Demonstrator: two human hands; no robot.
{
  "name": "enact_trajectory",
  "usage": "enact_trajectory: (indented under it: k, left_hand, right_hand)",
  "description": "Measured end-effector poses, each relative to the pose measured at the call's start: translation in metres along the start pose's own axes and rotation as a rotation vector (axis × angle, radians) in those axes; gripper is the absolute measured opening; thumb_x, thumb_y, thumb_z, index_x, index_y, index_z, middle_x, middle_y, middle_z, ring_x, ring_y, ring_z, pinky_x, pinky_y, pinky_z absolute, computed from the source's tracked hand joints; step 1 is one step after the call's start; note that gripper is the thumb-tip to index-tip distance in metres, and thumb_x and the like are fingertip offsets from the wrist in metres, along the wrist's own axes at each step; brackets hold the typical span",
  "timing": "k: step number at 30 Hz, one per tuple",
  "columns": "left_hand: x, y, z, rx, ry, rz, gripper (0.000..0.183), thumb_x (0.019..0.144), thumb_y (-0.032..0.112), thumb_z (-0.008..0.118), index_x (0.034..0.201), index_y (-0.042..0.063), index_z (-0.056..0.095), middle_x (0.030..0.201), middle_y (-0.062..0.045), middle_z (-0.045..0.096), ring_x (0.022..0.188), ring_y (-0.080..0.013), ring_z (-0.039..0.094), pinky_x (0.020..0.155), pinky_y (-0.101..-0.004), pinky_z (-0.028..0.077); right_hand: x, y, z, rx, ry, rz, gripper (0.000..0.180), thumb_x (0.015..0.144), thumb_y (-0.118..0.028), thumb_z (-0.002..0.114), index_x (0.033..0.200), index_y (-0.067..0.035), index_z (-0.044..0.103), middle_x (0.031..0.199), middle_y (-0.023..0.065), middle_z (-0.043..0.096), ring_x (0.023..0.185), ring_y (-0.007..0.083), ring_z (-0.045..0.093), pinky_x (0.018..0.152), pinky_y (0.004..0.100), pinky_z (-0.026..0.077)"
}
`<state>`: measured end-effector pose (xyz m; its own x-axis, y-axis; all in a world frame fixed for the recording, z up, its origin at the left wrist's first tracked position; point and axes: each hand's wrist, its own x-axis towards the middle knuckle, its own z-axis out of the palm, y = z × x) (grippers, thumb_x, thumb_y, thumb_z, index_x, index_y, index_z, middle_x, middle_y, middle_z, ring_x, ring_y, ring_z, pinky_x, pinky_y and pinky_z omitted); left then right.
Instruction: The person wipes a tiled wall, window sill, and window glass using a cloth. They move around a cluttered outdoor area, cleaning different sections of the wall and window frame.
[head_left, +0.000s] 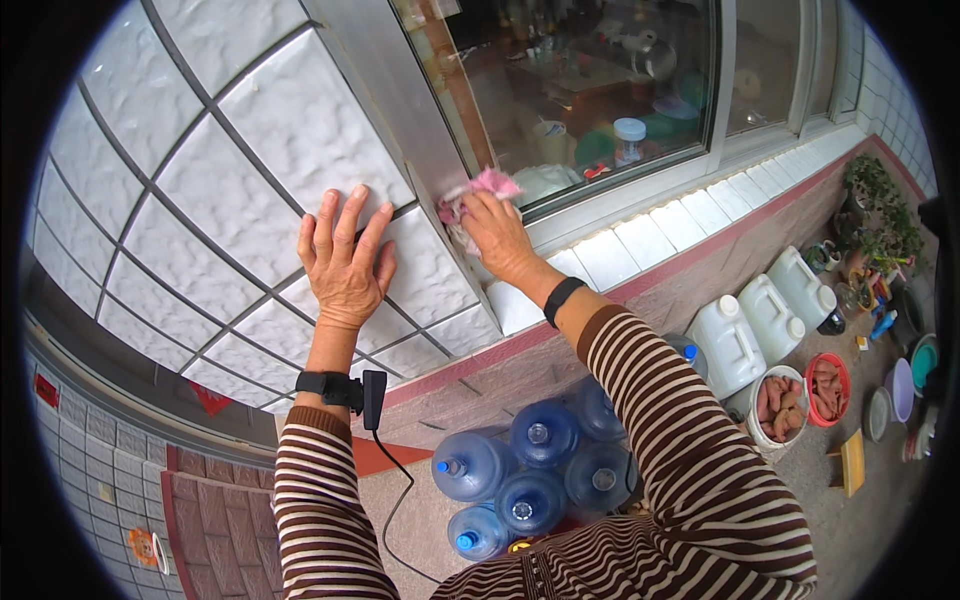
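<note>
My left hand (346, 259) lies palm down with spread fingers on the white tiled wall (277, 135), left of the window. It holds nothing. In my right hand (496, 234) is a crumpled pink and white cloth (487, 184), pressed at the lower left corner of the metal window frame (420, 97). My fingers cover part of the cloth, and its edge looks blurred. Beside it the window glass (577, 90) shows a room with a jar with a pale blue lid (629, 139) behind the pane.
Below me stand several blue water jugs (531, 499). Along the wall are white plastic jerrycans (724, 345), a white bucket of sweet potatoes (780, 409), a red basket (828, 390), a small wooden stool (849, 461) and potted plants (885, 202). A white tiled sill (649, 232) runs under the window.
</note>
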<state>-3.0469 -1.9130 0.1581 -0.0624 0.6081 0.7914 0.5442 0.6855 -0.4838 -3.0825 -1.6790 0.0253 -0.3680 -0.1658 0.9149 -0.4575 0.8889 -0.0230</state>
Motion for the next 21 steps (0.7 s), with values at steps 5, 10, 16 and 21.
enact_trajectory:
  k: [5,10,16,21]
  left_hand:
    - [0.001,0.001,-0.002,-0.019,0.013,0.006,0.051,0.079,0.02,0.069,0.129,0.022,0.062,0.148,-0.005,0.047,0.143,-0.0306,0.034,0.116,-0.0479,0.022]
    - [0.0,0.002,-0.002,-0.023,-0.02,-0.043,0.051,0.077,0.022,0.069,0.128,0.027,0.063,0.147,0.0,0.049,0.142,-0.0267,0.037,0.117,-0.047,0.021]
    - [-0.002,0.001,0.001,-0.011,-0.005,-0.036,0.051,0.077,0.022,0.069,0.127,0.027,0.064,0.147,0.001,0.049,0.141,-0.0261,0.038,0.116,-0.0472,0.022]
    - [-0.002,0.001,0.0,-0.021,0.001,-0.04,0.051,0.077,0.022,0.069,0.127,0.028,0.063,0.147,0.001,0.049,0.141,-0.0256,0.038,0.115,-0.0469,0.023]
  right_hand:
    - [-0.072,0.0,-0.003,-0.169,-0.381,-0.053,0.023,0.082,-0.012,0.06,0.104,-0.008,0.068,0.117,0.0078,0.06,0.121,0.0275,0.049,0.105,0.0506,0.035]
    - [-0.011,0.001,-0.052,0.186,-0.23,0.236,0.039,0.076,-0.008,0.069,0.114,-0.017,0.067,0.114,0.0102,0.06,0.111,0.0335,0.054,0.092,0.0462,0.045]
    - [0.176,0.025,-0.051,0.08,0.373,-0.12,0.041,0.074,-0.003,0.066,0.115,-0.005,0.062,0.125,0.016,0.057,0.113,0.0366,0.052,0.093,0.0439,0.044]
    - [0.121,0.008,-0.024,-0.081,0.289,-0.054,0.037,0.075,-0.001,0.061,0.111,-0.004,0.062,0.129,0.0136,0.055,0.115,0.0339,0.052,0.094,0.0444,0.044]
